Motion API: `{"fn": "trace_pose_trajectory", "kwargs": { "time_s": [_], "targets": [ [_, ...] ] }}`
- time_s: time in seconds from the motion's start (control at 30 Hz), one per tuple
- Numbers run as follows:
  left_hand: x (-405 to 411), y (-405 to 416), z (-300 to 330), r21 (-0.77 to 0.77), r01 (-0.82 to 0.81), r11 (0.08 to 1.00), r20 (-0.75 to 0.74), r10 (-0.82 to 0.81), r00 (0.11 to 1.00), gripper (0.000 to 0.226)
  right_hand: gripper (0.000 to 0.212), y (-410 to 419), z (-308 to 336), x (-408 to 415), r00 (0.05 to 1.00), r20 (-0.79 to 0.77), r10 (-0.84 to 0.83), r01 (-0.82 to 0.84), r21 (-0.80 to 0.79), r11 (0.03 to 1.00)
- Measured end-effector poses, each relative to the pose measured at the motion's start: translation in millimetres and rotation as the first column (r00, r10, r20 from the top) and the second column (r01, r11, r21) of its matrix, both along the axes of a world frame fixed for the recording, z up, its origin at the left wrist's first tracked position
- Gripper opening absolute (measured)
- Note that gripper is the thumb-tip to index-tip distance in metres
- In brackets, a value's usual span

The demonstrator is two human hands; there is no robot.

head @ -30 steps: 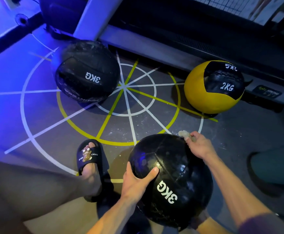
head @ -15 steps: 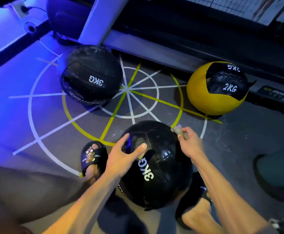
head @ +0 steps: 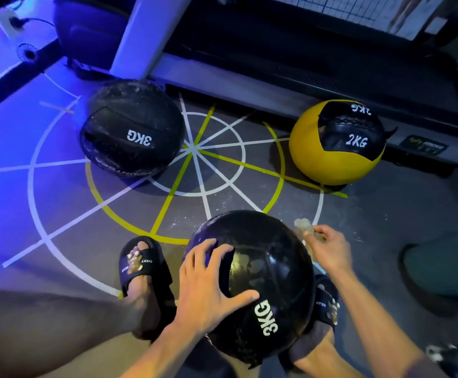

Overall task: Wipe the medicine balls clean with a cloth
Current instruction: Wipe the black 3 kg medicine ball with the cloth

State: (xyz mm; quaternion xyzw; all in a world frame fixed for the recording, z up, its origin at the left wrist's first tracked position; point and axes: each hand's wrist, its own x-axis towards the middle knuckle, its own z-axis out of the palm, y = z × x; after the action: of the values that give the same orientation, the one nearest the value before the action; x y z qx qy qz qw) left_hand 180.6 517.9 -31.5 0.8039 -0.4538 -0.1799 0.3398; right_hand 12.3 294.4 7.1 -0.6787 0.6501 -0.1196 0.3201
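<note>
A black 3KG medicine ball (head: 260,274) rests on the floor between my feet. My left hand (head: 208,285) lies spread flat on its top left, fingers apart. At the ball's upper right edge, my right hand (head: 328,249) pinches a small crumpled pale cloth (head: 304,225). A second black 3KG ball (head: 132,129) sits at the far left on the floor markings. A yellow and black 2KG ball (head: 336,143) sits at the far right by the machine base.
My feet in black slides (head: 140,263) flank the near ball. White and yellow floor lines (head: 195,151) form a wheel pattern. A treadmill-like machine base (head: 249,80) runs along the back. A teal bucket-like object (head: 454,257) stands at the right.
The near ball has rotated, so its 3KG label now sits lower right. My left hand has shifted across the top. My right hand with the cloth has moved slightly right.
</note>
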Motion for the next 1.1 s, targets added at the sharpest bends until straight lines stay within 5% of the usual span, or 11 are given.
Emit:
{"fn": "trace_pose_trajectory", "kwargs": {
  "time_s": [0.2, 0.53, 0.73, 0.83, 0.97, 1.1],
  "targets": [
    [-12.3, 6.7, -6.7, -0.049, 0.024, 0.998, 0.04, -0.022, 0.999, 0.093, 0.024, -12.9, -3.9, 9.1, 0.993, -0.114, 0.001, 0.024, 0.212, 0.977],
    [-24.4, 12.6, -17.9, -0.048, 0.054, 0.997, 0.106, -0.048, 0.993, 0.092, 0.017, 9.3, 0.1, 130.2, 0.915, -0.112, 0.387, -0.381, 0.067, 0.922],
    [-21.9, 10.9, -19.4, -0.072, 0.069, 0.995, 0.095, -0.061, 0.994, 0.089, 0.016, -31.1, 6.5, 44.3, 0.924, -0.308, 0.225, -0.148, 0.253, 0.956],
    [-19.8, 8.5, -19.1, -0.072, 0.086, 0.994, 0.09, -0.079, 0.993, 0.089, 0.012, -28.1, 3.7, 58.6, 0.95, -0.257, 0.179, -0.141, 0.162, 0.977],
    [-18.0, 8.0, -20.7, -0.065, 0.091, 0.994, 0.088, -0.085, 0.992, 0.088, 0.017, -4.9, 11.0, 123.4, 0.909, -0.129, 0.396, -0.379, 0.136, 0.915],
    [-18.2, 3.4, -17.6, -0.048, 0.113, 0.992, 0.088, -0.108, 0.99, 0.088, 0.015, 6.4, 14.1, 130.2, 0.832, -0.195, 0.519, -0.517, 0.064, 0.854]
  ]
}}
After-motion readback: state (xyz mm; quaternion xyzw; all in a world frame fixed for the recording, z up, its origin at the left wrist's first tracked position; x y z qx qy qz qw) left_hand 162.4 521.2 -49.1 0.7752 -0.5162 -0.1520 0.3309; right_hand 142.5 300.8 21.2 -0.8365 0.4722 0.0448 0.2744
